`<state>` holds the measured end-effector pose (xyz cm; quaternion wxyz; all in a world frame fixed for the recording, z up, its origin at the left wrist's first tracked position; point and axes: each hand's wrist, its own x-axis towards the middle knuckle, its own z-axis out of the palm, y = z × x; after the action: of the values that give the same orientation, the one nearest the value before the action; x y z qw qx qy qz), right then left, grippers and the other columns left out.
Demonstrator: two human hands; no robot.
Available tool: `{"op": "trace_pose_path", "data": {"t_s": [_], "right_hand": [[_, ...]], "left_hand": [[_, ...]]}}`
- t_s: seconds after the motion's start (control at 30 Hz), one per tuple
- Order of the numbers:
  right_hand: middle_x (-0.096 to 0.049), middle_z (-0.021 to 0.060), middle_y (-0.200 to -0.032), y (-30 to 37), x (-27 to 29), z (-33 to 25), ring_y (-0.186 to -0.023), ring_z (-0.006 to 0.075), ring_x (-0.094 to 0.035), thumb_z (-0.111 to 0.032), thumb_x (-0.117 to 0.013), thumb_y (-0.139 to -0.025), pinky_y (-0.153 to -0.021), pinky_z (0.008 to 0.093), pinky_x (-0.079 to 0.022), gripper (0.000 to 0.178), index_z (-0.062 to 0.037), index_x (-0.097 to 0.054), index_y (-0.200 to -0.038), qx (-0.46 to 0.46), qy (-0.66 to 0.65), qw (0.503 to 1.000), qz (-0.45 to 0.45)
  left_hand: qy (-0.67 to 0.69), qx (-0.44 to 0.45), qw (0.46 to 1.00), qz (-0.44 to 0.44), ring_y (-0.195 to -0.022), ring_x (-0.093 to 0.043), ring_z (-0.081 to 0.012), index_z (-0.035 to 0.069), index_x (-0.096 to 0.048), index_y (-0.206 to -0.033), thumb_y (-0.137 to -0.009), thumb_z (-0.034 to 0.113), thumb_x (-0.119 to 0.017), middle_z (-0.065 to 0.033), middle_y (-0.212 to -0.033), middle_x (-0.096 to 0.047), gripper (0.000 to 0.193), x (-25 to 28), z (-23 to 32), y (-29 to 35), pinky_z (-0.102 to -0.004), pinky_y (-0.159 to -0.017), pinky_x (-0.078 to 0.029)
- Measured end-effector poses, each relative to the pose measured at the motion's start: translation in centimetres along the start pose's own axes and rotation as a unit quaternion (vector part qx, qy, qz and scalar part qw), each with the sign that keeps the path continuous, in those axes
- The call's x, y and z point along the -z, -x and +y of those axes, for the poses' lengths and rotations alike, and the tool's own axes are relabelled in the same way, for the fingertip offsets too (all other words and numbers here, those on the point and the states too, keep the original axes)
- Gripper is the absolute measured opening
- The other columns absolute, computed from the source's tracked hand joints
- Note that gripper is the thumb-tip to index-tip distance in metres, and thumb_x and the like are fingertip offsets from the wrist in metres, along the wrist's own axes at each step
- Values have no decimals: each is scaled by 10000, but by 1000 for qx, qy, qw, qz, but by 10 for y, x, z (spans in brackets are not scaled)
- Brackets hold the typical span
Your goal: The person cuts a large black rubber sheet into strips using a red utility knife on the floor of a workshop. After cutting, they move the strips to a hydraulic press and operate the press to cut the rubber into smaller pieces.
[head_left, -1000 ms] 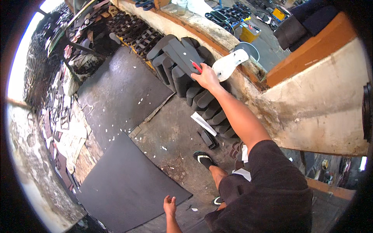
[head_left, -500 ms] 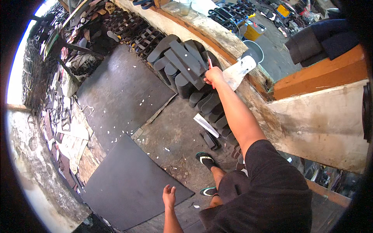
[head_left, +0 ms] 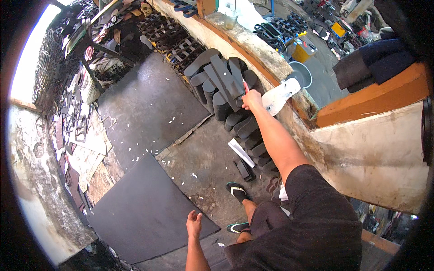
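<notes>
My right hand [head_left: 252, 99] is stretched out over the stacks by the wall, closed around a slim red tool [head_left: 245, 86] whose exact kind I cannot make out. Just right of it, a white sole-shaped template [head_left: 284, 94] with dark smudges rests on the low wall's ledge. Left of the hand, dark flat strips [head_left: 220, 80] lie across upright stacks of dark grey shoe soles [head_left: 220, 106]. My left hand [head_left: 194, 223] hangs with fingers apart, holding nothing, above the near dark rubber sheet [head_left: 149, 210].
Another dark sheet [head_left: 149, 104] covers the floor farther off, sprinkled with white scraps. A white folded strip [head_left: 241, 152] and a black block-like object [head_left: 244, 170] lie near my feet. Sandal uppers [head_left: 186, 50] line the wall. Beyond it stand a grey basin [head_left: 302, 74] and yellow container [head_left: 302, 52].
The view has shifted slightly, so the scene sits a little differently. My right hand keeps its grip on the red tool beside the strips, and my left hand remains low.
</notes>
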<state>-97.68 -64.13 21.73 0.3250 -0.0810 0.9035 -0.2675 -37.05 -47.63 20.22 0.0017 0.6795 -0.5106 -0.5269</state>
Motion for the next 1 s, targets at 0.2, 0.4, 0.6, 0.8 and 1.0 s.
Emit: {"op": "trace_pose_path", "data": {"t_s": [0.2,0.4,0.6,0.8,1.0], "right_hand": [[-731,128,-700,-18,-21,17,-588,217,-722,-162,-605,-909,-591,351,-588,216,18,-720,-876,-2,15,1000,3],[-731,174,-732,-4,-19,18,-621,262,-731,-128,-607,-883,-643,359,-599,205,70,-660,-877,23,-44,998,25],[-686,291,-955,-13,-4,27,-929,411,-697,-127,-660,-828,-826,460,-564,281,88,-558,-979,88,15,979,184],[-681,265,-931,39,42,2,-890,422,-673,-153,-646,-882,-789,506,-530,195,18,-616,-971,240,40,883,401],[-623,38,-694,147,70,-13,-542,128,-594,-219,-714,-915,-509,305,-482,334,-6,-654,-1166,220,-312,923,-50]], "left_hand": [[18,40,999,5,-1043,-665,-240,8,-573,-1319,-913,221,-724,-166,-1149,-691,483,-11,-7,10,-343,-892,-521],[16,42,999,16,-1028,-662,-240,-13,-569,-1309,-908,190,-725,-173,-1137,-685,476,-13,-1,36,-335,-860,-517],[67,36,997,16,-972,-651,-202,-21,-581,-1280,-899,190,-733,-154,-1083,-683,462,-24,-30,31,-324,-843,-512],[57,-22,997,41,-1022,-645,-218,-33,-572,-1300,-906,199,-730,-152,-1137,-674,484,-19,-41,32,-342,-895,-513],[238,-45,968,63,-1135,-607,-218,-35,-561,-1330,-948,190,-689,-135,-1252,-638,461,14,14,60,-340,-972,-473]]}}
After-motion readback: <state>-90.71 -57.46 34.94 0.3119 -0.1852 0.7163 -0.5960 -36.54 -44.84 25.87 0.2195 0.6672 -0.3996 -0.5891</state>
